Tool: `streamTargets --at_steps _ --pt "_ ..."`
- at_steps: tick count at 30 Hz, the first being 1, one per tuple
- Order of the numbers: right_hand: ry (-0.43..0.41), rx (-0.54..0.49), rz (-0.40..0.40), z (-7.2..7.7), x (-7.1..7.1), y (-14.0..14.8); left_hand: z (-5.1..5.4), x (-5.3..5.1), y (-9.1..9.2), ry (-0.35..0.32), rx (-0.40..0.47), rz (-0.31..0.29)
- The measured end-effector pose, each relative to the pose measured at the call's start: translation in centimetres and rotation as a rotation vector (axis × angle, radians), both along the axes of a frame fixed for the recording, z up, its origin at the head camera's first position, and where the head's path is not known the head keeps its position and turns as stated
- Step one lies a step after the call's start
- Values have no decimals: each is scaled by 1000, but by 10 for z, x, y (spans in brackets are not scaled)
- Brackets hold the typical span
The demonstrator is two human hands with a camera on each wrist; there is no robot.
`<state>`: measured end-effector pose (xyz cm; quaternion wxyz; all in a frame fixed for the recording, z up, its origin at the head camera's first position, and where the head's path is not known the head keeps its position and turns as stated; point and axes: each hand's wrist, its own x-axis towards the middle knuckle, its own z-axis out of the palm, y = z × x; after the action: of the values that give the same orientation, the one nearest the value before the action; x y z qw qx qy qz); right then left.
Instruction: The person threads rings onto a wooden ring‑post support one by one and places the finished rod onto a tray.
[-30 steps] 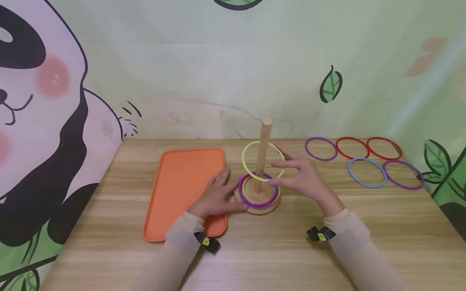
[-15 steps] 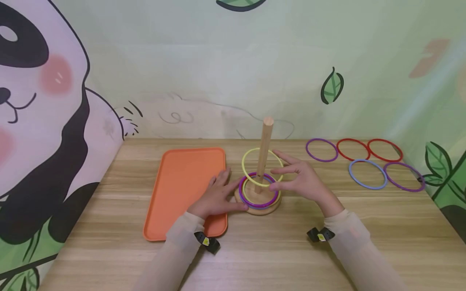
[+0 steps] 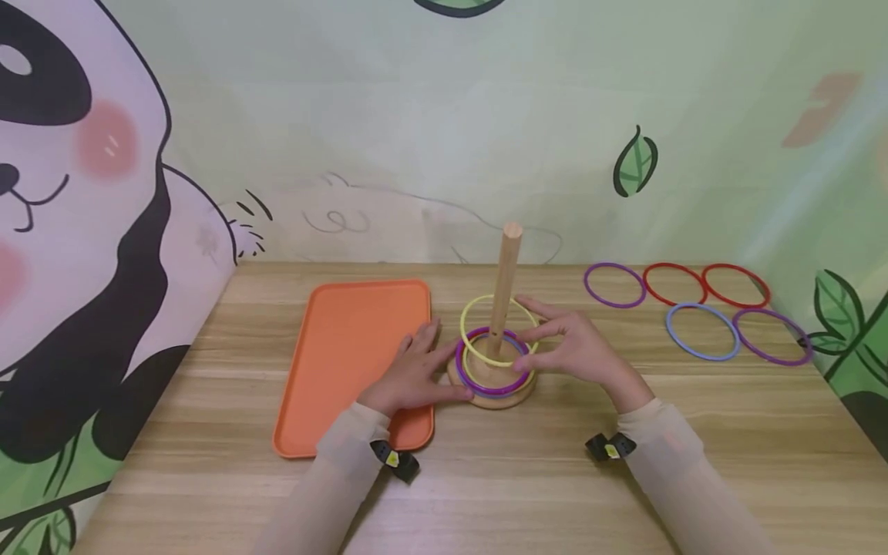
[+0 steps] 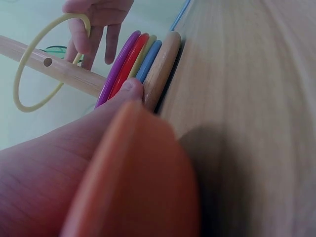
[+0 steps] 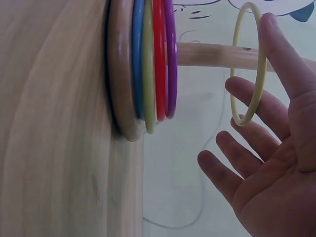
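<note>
A wooden peg (image 3: 506, 277) stands upright on a round wooden base (image 3: 496, 403). Around it lies a stack of rings: a purple ring (image 5: 172, 59) on top, then a red ring (image 5: 159, 59), a yellow ring (image 5: 148, 64) and a blue ring (image 5: 138, 59). My right hand (image 3: 579, 347) pinches another yellow ring (image 5: 255, 105) between thumb and fingers. That ring encircles the peg, tilted and apart from the stack below. With fingers spread, my left hand (image 3: 412, 374) rests over the tray's edge, its thumb touching the side of the stack.
An orange tray (image 3: 354, 362) lies left of the base, partly under my left hand. At the table's back right lie several loose rings: two red, two purple, and a light blue ring (image 3: 702, 358). A printed wall cloth stands behind the table.
My right hand has lowered the pinched yellow ring along the peg, closer to the stack. The left hand has stayed in place.
</note>
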<state>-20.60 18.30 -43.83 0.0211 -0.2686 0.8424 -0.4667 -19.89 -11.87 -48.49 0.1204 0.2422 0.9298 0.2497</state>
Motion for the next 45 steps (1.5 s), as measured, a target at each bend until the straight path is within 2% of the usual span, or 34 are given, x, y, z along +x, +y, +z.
streamTargets --at_steps 11,16,31,41,45 --pt "-42 81 53 -13 -3 -2 -1 0 0 -5 -5 -2" --pt "-69 78 88 -16 -4 -4 -2 -1 0 -5 11 1" --pt "-126 96 115 -25 -6 -2 -3 0 0 1 -5 6" --pt "-71 133 126 -26 -5 -2 -4 -2 1 -5 -8 5" --pt "-88 136 109 -28 -5 -3 -4 -2 0 -4 -7 7"
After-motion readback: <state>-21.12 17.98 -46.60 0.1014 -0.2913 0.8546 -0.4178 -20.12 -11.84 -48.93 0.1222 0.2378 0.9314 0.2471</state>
